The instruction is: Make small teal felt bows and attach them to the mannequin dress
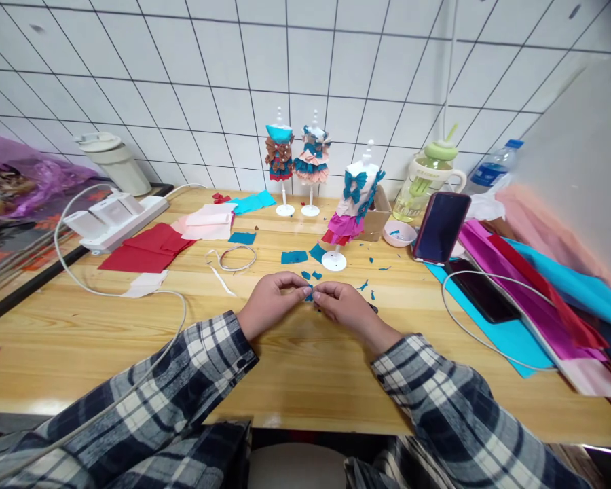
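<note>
Left hand (276, 302): thumb and forefinger narrowed to a pinch at the teal scrap (309, 297).
Right hand (345, 309): same pinch, opposite side, fingertips nearly meeting the left's.
Slip risk: scrap's tiny, mostly hidden by my fingertips; an uneven pull could tear it or pop it out of one pinch.
Mix-up risk: if dropped, it could get lost among the loose small pieces (317, 275) just beyond; same colour.
Scrap position: between both sets of fingertips, ahead of my wrists, low over the desk (295, 380).
Dark object (373, 308): beside right hand, partly covered; can't tell what it is. Could get knocked if that hand swings out.
Dress form (354, 197): upright beyond right hand, base well clear of my fingers; narrow stem, so a bump might tip it.
Cable (184, 314): runs across my left sleeve; lifting that arm could drag it over the cloth.
</note>
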The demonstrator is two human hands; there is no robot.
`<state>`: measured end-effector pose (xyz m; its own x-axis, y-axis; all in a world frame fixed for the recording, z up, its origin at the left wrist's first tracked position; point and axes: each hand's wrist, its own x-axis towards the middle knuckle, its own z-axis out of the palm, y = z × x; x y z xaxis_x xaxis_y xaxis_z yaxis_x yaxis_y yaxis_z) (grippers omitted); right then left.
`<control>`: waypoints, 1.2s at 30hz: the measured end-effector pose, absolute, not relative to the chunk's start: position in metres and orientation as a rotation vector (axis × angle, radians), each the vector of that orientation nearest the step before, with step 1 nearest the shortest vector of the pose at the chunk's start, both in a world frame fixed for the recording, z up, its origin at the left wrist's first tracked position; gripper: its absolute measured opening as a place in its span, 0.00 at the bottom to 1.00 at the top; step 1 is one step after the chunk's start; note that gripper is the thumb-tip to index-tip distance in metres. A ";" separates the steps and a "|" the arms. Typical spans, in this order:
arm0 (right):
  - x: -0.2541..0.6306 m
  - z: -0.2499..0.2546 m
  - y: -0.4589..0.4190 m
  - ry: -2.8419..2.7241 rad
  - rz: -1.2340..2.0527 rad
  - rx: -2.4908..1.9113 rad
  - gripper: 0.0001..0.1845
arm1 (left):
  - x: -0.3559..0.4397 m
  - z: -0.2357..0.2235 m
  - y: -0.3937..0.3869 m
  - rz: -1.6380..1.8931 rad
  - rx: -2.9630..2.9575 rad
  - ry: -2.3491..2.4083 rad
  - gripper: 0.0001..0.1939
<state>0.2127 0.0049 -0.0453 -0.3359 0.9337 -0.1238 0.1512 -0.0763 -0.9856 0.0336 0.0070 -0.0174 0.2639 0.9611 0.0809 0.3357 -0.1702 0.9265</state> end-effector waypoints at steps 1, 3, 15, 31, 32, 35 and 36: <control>0.212 -0.043 0.004 -1.524 1.421 -1.226 0.16 | 0.033 -0.017 0.007 0.911 1.689 1.211 0.13; 0.212 -0.038 0.002 -1.510 1.271 -1.273 0.16 | 0.032 -0.016 0.007 0.888 1.723 1.229 0.13; 0.212 -0.041 0.003 -1.468 1.213 -1.261 0.11 | 0.034 -0.013 0.005 0.882 1.689 1.255 0.14; 0.209 -0.042 0.004 -1.290 1.427 -1.210 0.14 | 0.034 -0.019 0.006 0.910 1.725 1.266 0.13; 0.209 -0.042 0.003 -1.255 1.467 -1.194 0.15 | 0.035 -0.019 0.006 0.909 1.711 1.271 0.13; 0.208 -0.041 0.003 -1.239 1.512 -1.182 0.15 | 0.035 -0.020 0.006 0.885 1.700 1.274 0.14; 0.207 -0.041 0.002 -1.262 1.509 -1.189 0.14 | 0.035 -0.020 0.005 0.874 1.719 1.267 0.14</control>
<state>0.2074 0.0021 -0.0412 -0.2195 0.9631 -0.1557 -0.0172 -0.1633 -0.9864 0.0354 0.0055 -0.0202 0.2561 0.9645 0.0649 0.4039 -0.1678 0.8993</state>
